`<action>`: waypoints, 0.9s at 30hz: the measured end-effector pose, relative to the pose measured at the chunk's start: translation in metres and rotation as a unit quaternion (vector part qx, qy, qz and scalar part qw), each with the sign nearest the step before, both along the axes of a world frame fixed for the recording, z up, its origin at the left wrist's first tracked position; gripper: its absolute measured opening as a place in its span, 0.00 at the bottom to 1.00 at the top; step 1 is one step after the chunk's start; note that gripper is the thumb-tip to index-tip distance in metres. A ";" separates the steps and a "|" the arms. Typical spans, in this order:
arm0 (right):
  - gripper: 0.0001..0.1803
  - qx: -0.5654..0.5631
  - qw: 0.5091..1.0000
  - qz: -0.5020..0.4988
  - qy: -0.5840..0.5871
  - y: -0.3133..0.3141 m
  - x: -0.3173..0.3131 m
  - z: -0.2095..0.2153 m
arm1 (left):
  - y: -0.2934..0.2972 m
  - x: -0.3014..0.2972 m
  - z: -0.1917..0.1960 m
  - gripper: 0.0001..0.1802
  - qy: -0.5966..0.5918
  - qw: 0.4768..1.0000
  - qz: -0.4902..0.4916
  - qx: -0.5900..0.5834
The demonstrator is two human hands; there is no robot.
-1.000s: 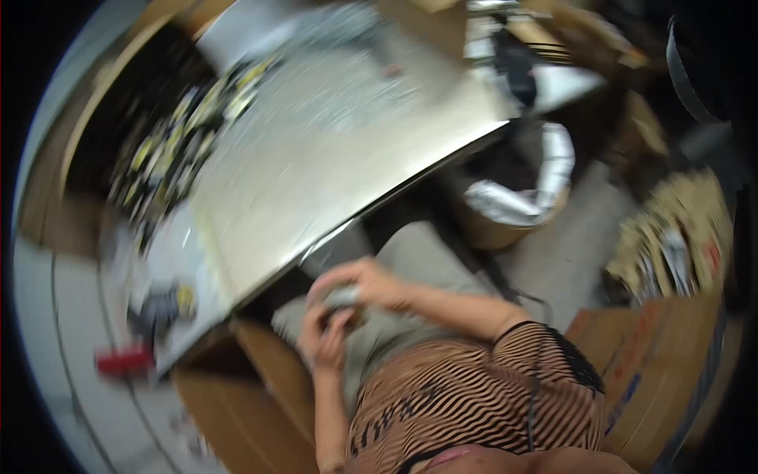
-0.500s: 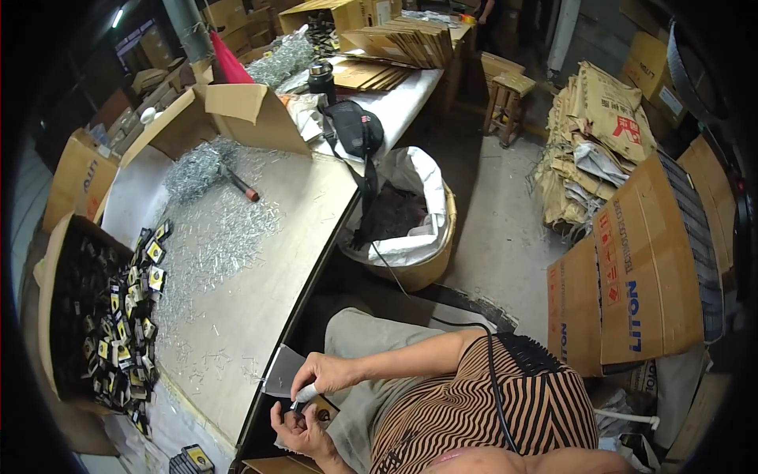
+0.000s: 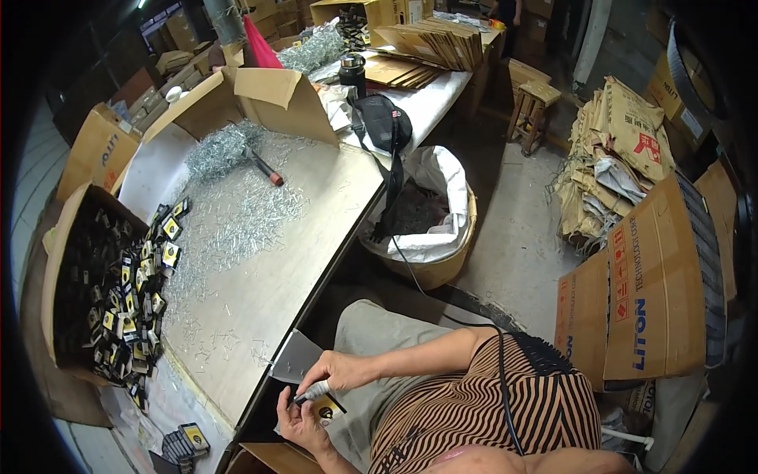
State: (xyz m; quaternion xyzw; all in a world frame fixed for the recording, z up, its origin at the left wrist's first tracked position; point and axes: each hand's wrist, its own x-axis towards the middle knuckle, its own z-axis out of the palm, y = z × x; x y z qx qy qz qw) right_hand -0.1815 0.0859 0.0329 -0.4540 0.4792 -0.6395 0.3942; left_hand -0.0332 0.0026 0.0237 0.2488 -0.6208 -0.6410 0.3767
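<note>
Both my hands are close together beside the table's near edge, in front of my lap. My left hand [image 3: 303, 424] has its fingers curled, pinching a small dark piece [image 3: 297, 400]. From above, my right hand [image 3: 338, 371] meets it with thumb and fingers pressed together at the same piece; a pale wrap covers one of its fingers. Just beside the fingers shows a small black item with a yellow-and-white label [image 3: 325, 410]; whether a hand holds it, I cannot tell. A grey tray-like flap [image 3: 296, 357] with a few tiny pins juts from the table edge.
Loose metal pins [image 3: 253, 213] and a red-tipped dark rod [image 3: 267, 169] lie on the table [image 3: 316, 229]. A carton [image 3: 59, 292] at the left spills black labelled pieces [image 3: 146, 292]. Beyond the table stands a lined basket [image 3: 466, 237]; cartons [image 3: 655, 284] and stacked sacks [image 3: 616, 150] fill the right.
The whole view has shifted slightly rightward. My fingers have come closer together on the small dark piece, and more of the labelled item shows beside them.
</note>
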 end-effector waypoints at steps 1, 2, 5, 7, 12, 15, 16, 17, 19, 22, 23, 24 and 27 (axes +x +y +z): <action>0.13 -0.024 1.000 -0.010 -0.011 -0.002 0.009 0.000 | -0.002 0.004 -0.004 0.22 -0.001 1.000 0.008 -0.005; 0.12 0.000 1.000 -0.012 0.020 -0.003 0.013 0.000 | -0.006 0.010 -0.011 0.21 -0.005 1.000 0.021 -0.010; 0.10 0.025 0.999 -0.007 0.024 -0.009 0.019 0.005 | 0.002 0.006 0.004 0.20 -0.026 0.993 0.077 -0.081; 0.11 0.037 0.999 -0.028 -0.005 -0.012 0.010 0.004 | 0.001 -0.005 0.014 0.17 -0.028 0.996 0.069 -0.048; 0.14 0.047 0.998 -0.015 -0.039 -0.014 0.006 0.025 | -0.008 0.003 0.013 0.24 -0.002 0.983 0.050 -0.174; 0.13 0.049 0.997 -0.001 -0.064 -0.031 0.020 0.010 | -0.010 0.016 0.005 0.27 -0.011 0.987 0.070 -0.145; 0.12 0.057 0.998 -0.006 -0.040 -0.035 0.021 0.009 | -0.012 0.019 0.002 0.27 -0.027 0.983 0.085 -0.163; 0.12 0.063 0.998 -0.015 -0.014 -0.038 0.021 0.009 | -0.015 0.019 0.002 0.26 -0.040 0.978 0.095 -0.182; 0.11 0.050 0.998 -0.023 -0.004 -0.033 0.014 0.007 | -0.012 0.014 0.004 0.25 -0.047 0.989 0.062 -0.123; 0.12 0.072 0.996 -0.008 0.053 -0.021 -0.002 0.023 | -0.010 0.005 0.004 0.25 -0.074 0.986 0.033 -0.143; 0.13 0.073 0.995 0.002 0.061 -0.022 -0.007 0.022 | -0.007 0.001 0.010 0.24 -0.039 0.993 0.026 -0.108; 0.14 0.048 0.997 0.015 0.050 -0.022 -0.011 0.013 | -0.006 0.002 0.005 0.24 -0.082 0.991 0.034 -0.102; 0.13 -0.002 0.996 0.031 0.083 -0.027 -0.002 0.004 | -0.003 0.013 0.004 0.22 -0.038 0.990 0.055 -0.128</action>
